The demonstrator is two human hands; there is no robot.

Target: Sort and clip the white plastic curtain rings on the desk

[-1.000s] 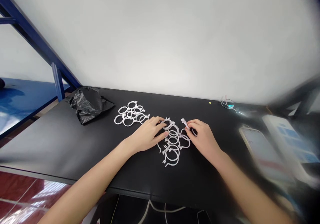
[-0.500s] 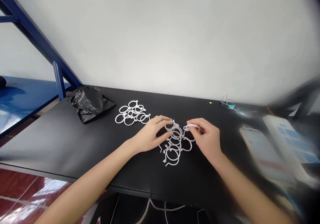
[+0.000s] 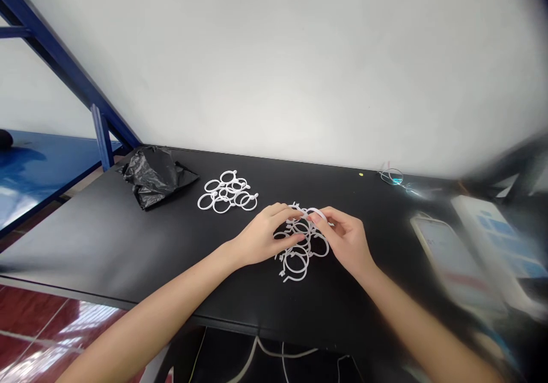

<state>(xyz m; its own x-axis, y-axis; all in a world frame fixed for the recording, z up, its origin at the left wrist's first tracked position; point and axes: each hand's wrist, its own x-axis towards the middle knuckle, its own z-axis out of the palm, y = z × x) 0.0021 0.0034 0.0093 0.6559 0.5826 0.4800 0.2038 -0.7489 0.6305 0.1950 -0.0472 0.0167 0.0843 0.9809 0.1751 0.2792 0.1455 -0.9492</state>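
My right hand (image 3: 346, 236) pinches a white plastic curtain ring (image 3: 315, 212) between thumb and fingers, just above the right side of a loose pile. The pile holds several white rings (image 3: 295, 262), some with their ends unclipped and apart. My left hand (image 3: 262, 234) reaches over the pile's left side with thumb and fingers apart; whether its fingertips touch a ring I cannot tell. A second group of white rings (image 3: 221, 206) lies overlapping farther left, and those look closed, with small eyelets on them.
A crumpled black plastic bag (image 3: 152, 177) lies at the table's left. Eyeglasses (image 3: 391, 176) rest near the wall. To the right are a blurred phone (image 3: 445, 252) and a white and blue box (image 3: 496, 240). A blue metal frame (image 3: 81, 80) rises at the left.
My right hand has moved left with its ring, over the pile. My left hand has shifted slightly right, its thumb farther over the rings.
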